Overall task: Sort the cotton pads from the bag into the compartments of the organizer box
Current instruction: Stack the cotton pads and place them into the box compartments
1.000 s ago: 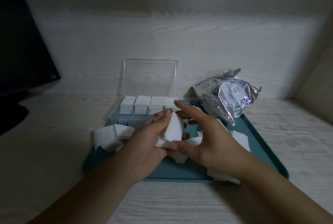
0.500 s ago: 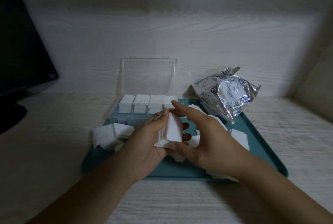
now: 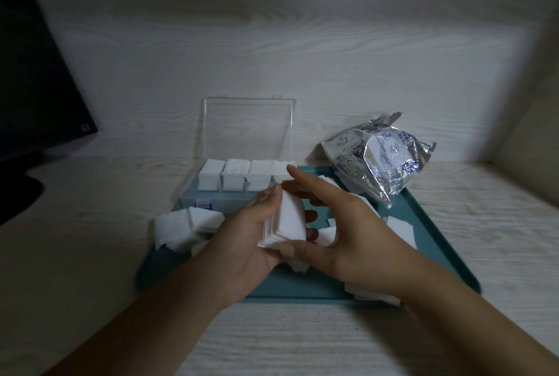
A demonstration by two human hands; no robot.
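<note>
At frame centre, a stack of cotton pads [image 3: 287, 218], now squared up neater than a second ago, is gripped by the left hand [image 3: 251, 233] and steadied by the right hand [image 3: 341, 224], ready for the organizer box [image 3: 242, 182] just behind it on the tray [image 3: 435, 242].

From here I can't see the box [image 3: 211, 194] front compartments: my left hand [image 3: 242, 242] and the stack [image 3: 286, 221] cover them. My right hand [image 3: 348, 239] hides part of the loose pads [image 3: 399, 227] on the tray [image 3: 438, 224]. The bag [image 3: 381, 158] print is too small to read. The monitor [image 3: 33, 88] is cut off at the frame's left edge, and both forearms at the bottom.
</note>
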